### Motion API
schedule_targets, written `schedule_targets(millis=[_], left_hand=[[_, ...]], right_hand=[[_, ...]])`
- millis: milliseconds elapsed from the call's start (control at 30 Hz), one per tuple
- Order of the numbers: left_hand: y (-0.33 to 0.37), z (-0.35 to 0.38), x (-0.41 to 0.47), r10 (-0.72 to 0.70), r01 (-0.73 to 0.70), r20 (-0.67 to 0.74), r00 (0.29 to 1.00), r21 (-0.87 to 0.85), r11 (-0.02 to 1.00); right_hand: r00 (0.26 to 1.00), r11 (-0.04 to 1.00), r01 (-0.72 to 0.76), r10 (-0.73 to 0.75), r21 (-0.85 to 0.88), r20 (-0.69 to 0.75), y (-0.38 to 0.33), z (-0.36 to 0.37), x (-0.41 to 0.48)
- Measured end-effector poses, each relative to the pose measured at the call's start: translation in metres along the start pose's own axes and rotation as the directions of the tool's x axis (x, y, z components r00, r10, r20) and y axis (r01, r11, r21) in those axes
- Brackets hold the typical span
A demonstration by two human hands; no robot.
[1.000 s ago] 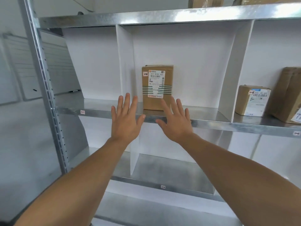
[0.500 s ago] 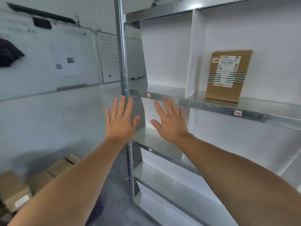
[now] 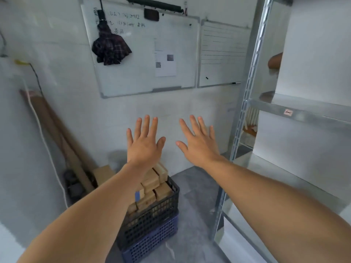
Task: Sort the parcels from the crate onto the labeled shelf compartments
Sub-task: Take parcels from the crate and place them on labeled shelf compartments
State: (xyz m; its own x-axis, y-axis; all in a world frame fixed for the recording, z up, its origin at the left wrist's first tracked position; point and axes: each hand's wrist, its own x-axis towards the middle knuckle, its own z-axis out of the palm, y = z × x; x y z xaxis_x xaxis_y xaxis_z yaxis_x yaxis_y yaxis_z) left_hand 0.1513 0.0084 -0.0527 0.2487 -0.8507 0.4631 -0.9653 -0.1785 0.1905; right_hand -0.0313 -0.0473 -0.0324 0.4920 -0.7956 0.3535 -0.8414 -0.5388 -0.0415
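Both my hands are stretched out in front of me with fingers spread and nothing in them: my left hand point(image 3: 144, 143) and my right hand point(image 3: 198, 144), side by side in mid-air. Below my left forearm a black crate point(image 3: 152, 219) stands on the floor, stacked on a blue crate point(image 3: 152, 245). Several brown cardboard parcels point(image 3: 152, 184) fill the black crate; my arm hides part of them. The metal shelf point(image 3: 296, 111) with a small label point(image 3: 288, 112) on its front edge is at the right.
The shelf's upright post point(image 3: 245, 103) stands just right of my right hand. Two whiteboards point(image 3: 144, 48) hang on the wall ahead, with a folded umbrella point(image 3: 110, 48) on the left one. Long cardboard tubes point(image 3: 57, 133) and another box point(image 3: 103, 174) lean in the left corner.
My view has swung left, away from the shelf and the upright parcel on it, toward the wall and the crates. Both hands stay spread and have moved left with the view.
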Motion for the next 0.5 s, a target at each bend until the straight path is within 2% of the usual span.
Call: schedule_targets(millis=[233,500], left_hand=[[-0.115,0.023,0.014,-0.175,0.172,0.071,0.982,0.053,0.984],[-0.193,0.052,-0.006,-0.383,0.393,0.123,0.916,-0.073,0.917]], right_hand=[[0.990,0.989,0.059,-0.075,0.139,0.117,-0.087,0.069,0.069],[0.943,0.933,-0.015,-0.107,0.360,0.316,-0.153,0.147,0.102]])
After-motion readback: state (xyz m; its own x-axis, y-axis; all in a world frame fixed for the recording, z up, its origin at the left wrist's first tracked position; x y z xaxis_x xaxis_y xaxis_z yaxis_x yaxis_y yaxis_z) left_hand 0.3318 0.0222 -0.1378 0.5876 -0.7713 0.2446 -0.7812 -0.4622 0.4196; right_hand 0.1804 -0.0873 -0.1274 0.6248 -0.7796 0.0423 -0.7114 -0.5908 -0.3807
